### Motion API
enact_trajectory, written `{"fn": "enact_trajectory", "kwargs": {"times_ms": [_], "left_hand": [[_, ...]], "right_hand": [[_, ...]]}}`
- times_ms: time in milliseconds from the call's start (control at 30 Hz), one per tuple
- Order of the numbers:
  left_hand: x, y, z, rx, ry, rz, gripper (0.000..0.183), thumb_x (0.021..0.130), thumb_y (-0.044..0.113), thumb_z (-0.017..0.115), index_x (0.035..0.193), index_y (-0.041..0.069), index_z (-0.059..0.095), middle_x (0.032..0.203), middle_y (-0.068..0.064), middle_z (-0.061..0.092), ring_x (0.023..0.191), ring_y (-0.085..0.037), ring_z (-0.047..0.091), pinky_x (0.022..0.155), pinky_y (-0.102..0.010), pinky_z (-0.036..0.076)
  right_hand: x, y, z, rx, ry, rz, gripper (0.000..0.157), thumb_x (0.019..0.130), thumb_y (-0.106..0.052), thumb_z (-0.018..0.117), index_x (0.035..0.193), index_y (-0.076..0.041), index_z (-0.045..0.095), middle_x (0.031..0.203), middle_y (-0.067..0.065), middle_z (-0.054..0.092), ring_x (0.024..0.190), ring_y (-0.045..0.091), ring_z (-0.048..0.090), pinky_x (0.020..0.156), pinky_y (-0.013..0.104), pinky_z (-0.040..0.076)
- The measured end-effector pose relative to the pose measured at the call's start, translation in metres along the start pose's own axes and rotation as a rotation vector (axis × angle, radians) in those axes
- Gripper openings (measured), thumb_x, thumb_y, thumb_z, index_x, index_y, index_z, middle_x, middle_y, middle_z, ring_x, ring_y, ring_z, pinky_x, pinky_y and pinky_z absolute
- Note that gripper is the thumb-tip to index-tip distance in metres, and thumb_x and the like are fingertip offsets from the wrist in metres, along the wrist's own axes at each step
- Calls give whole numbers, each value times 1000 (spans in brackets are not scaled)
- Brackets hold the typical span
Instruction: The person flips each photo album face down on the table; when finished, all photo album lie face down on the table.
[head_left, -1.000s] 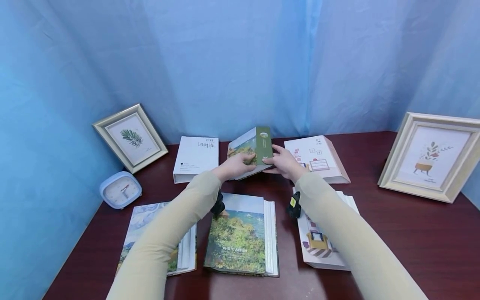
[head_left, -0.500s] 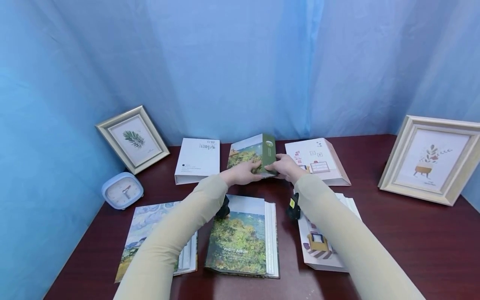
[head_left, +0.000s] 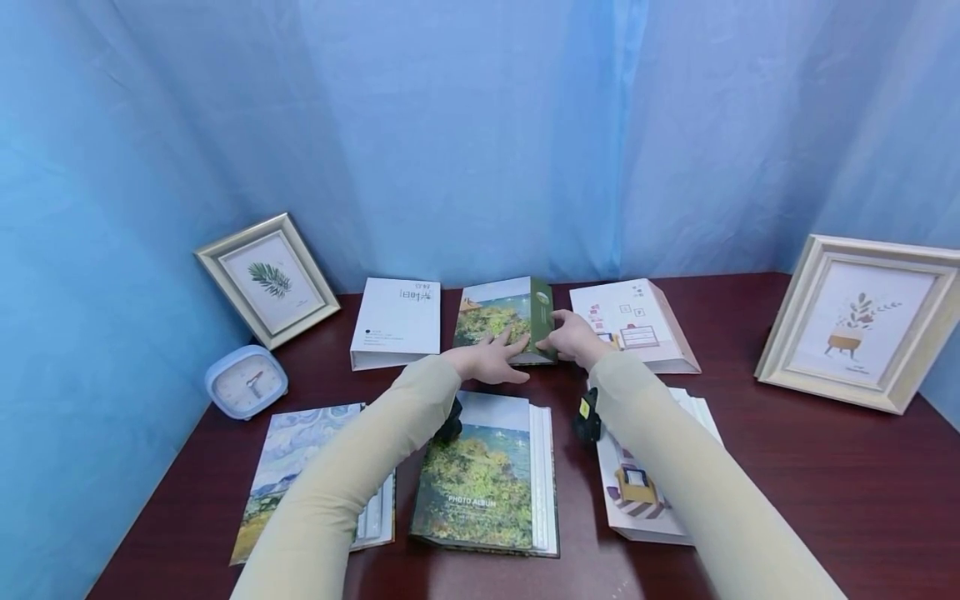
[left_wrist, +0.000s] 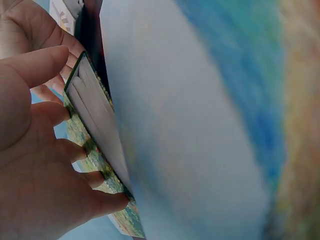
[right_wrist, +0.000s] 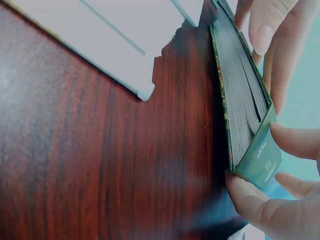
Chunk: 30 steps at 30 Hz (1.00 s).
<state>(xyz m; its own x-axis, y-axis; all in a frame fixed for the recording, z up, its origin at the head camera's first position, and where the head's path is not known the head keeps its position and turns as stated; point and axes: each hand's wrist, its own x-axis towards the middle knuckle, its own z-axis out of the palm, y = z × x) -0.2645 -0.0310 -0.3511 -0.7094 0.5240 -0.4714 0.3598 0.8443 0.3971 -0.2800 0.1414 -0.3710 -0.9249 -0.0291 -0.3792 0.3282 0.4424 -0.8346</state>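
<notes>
At the back middle of the table lies a photo album [head_left: 495, 310] with a seaside painting on its cover and a dark green spine. My left hand [head_left: 489, 360] spreads its fingers over the near part of that cover, thumb pointing right. In the left wrist view its fingertips [left_wrist: 82, 150] rest along the cover, above the page edges. My right hand [head_left: 576, 338] grips the album at the spine. From the right wrist, its fingers [right_wrist: 247, 197] show on either side of the green spine [right_wrist: 260, 155]. The album lies near the tabletop, pages facing me.
A larger matching album [head_left: 480, 475] lies in front, between a landscape-painted album [head_left: 262, 492] and a white illustrated one [head_left: 637, 500]. White albums flank the back one, left [head_left: 397, 321] and right [head_left: 626, 321]. A blue clock [head_left: 247, 382] and frames [head_left: 270, 279] stand at the sides.
The back album has come down from a tilted, raised pose to lie flatter, its spine shifting slightly right. My left hand has let go of its edge and spread its fingers on the cover.
</notes>
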Motion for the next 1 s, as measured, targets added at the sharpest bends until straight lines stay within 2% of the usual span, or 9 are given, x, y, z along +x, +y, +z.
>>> {"fn": "enact_trajectory", "kwargs": {"times_ms": [333, 500, 600, 1000], "left_hand": [[-1, -1, 1, -8, 18, 19, 65, 100, 39, 44, 153, 28, 10, 160, -7, -7, 146, -34, -7, 116, -55, 8], [-2, -3, 2, -25, 22, 29, 60, 100, 39, 44, 152, 26, 19, 160, -8, -3, 146, -34, -6, 117, -53, 8], [-4, -4, 2, -32, 28, 38, 58, 100, 38, 44, 152, 25, 21, 160, -10, -1, 146, -35, -3, 117, -52, 8], [-9, -9, -1, -101, 66, 85, 52, 102, 33, 42, 149, 15, 31, 157, -12, 20, 145, -28, 18, 116, -44, 22]], "right_hand": [[-1, -2, -1, -61, 44, -20, 69, 89, -2, 59, 149, -3, 24, 146, 25, 35, 128, 37, 43, 105, 46, 39], [0, -3, -2, -98, 96, -63, 65, 88, -4, 61, 146, -5, 32, 140, 23, 43, 124, 36, 46, 103, 48, 40], [-1, -4, -1, -96, 96, -87, 65, 88, -6, 61, 146, -5, 32, 135, 24, 47, 121, 36, 49, 101, 48, 42], [-6, -6, 0, -68, 69, -102, 64, 90, -6, 60, 146, -4, 31, 136, 24, 46, 123, 37, 48, 102, 47, 41]]}}
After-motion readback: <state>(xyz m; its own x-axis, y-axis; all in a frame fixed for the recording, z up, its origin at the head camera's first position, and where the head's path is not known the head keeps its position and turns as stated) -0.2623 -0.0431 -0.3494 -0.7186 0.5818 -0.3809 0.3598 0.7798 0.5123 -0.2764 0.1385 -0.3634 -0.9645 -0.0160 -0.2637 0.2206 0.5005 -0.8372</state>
